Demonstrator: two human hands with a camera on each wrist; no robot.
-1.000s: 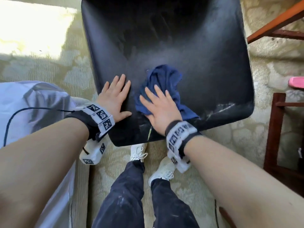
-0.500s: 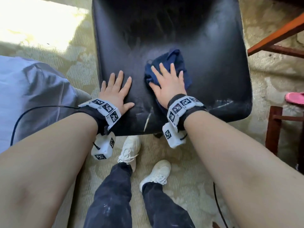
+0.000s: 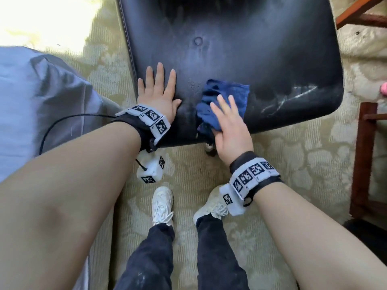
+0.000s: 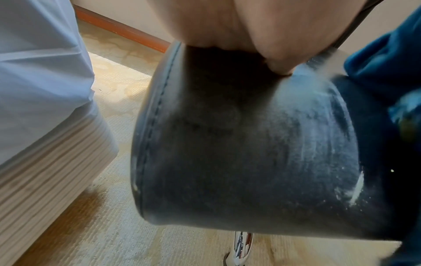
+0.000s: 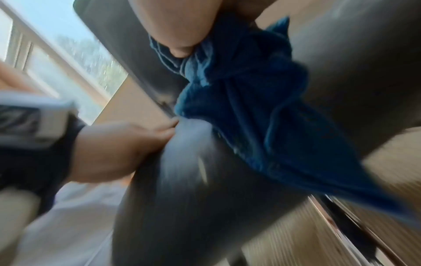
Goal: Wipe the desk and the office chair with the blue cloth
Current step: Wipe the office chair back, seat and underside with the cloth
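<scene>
A person is wiping the black seat of the office chair, standing at its near edge on a patterned carpet. The right hand is pressing the blue cloth flat against the seat with straight, slightly spread fingers, pinning it rather than gripping it; part of the cloth is spilling over the seat's front lip at 6 o'clock. The left hand is lying open and flat on the seat at 9 o'clock of the cloth, just beside it, bracing the chair and holding nothing. Pale scuffs are showing at 3 o'clock of the cloth, near the front corner. The risk from here: with only palm pressure on it, the bunched cloth could slide off the rounded edge and drop to the carpet, or the chair could swivel or roll if the bracing hand eases. The desk is not in view.
</scene>
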